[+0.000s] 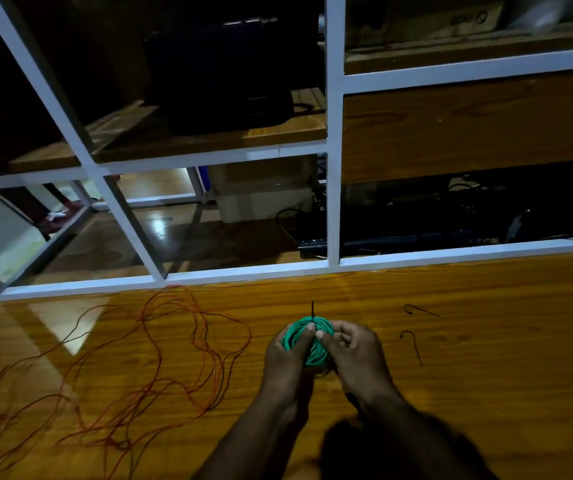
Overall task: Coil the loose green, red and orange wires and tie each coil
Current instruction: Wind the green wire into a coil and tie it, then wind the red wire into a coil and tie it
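A green wire coil (314, 355) is held above the wooden table (486, 341) between both hands. My left hand (287, 358) grips its left side, thumb across the loops. My right hand (351, 351) pinches the coil at its middle and right side. A thin black tie (312, 308) sticks up from the coil's top edge. Loose red and orange wires (160, 358) sprawl tangled over the left half of the table.
Two black ties lie on the table to the right, one (420, 310) farther back and one (413, 344) nearer. A white metal shelf frame (333, 168) with wooden boards stands along the table's far edge, with dark equipment and cables behind it.
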`<state>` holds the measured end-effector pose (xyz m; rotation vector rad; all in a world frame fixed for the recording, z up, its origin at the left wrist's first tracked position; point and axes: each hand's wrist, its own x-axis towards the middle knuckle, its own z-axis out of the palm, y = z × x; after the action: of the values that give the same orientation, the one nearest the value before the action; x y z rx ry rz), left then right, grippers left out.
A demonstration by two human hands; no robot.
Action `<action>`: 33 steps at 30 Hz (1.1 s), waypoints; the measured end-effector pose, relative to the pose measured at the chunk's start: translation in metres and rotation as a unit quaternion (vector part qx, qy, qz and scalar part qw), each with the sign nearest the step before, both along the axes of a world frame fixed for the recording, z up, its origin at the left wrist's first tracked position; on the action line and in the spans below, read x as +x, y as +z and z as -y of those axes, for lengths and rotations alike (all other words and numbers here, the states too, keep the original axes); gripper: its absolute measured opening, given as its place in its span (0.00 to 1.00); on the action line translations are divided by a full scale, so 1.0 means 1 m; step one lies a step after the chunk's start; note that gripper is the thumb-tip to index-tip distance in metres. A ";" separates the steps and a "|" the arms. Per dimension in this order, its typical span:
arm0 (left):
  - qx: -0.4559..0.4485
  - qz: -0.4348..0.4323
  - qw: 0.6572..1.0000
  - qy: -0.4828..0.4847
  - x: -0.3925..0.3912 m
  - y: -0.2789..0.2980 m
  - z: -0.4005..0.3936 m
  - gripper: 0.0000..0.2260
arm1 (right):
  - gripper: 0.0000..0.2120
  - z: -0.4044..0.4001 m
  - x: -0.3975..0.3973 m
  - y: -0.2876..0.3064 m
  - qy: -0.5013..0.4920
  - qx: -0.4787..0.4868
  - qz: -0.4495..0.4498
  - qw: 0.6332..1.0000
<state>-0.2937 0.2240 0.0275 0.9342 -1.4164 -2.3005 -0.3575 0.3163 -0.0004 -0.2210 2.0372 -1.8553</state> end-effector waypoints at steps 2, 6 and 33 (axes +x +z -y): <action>0.047 0.016 0.998 -0.036 -0.011 -0.005 0.008 0.14 | 0.06 0.000 -0.011 -0.008 -0.015 -0.016 0.030 0.999; 0.139 0.025 0.987 -0.074 -0.028 -0.021 0.022 0.16 | 0.07 0.006 -0.043 -0.026 -0.042 -0.040 0.048 0.997; -0.239 0.137 0.961 -0.035 -0.126 -0.049 0.059 0.10 | 0.15 0.063 -0.132 -0.053 -0.108 0.216 -0.077 0.967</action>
<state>-0.4194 0.1653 -0.0210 1.0807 -2.0246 -1.7811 -0.4900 0.2531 -0.0529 -0.0229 2.6016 -1.4902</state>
